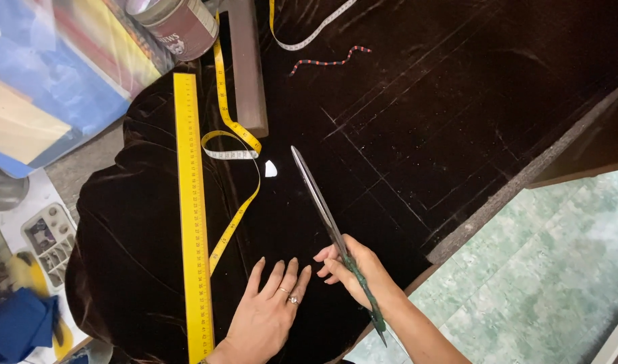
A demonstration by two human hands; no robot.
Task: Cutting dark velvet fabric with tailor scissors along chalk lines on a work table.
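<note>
Dark brown velvet fabric (403, 114) with faint chalk lines covers the table. My left hand (268, 307) lies flat on it with fingers spread, rings on one finger, just right of a long yellow ruler (191, 216). My right hand (352, 269) grips large scissors (322, 209) by their green handles; the long blades point away toward a small white piece of chalk (271, 168). A yellow tape measure (235, 135) loops over the cloth between the ruler and the scissors.
A dark wooden block (248, 67) lies at the top, with a tin can (177, 27) beside it. A thin red and white cord (329, 61) rests on the fabric. Blue cloth (16, 327) and clutter sit at the left; green tiled floor (551, 269) lies beyond the table edge.
</note>
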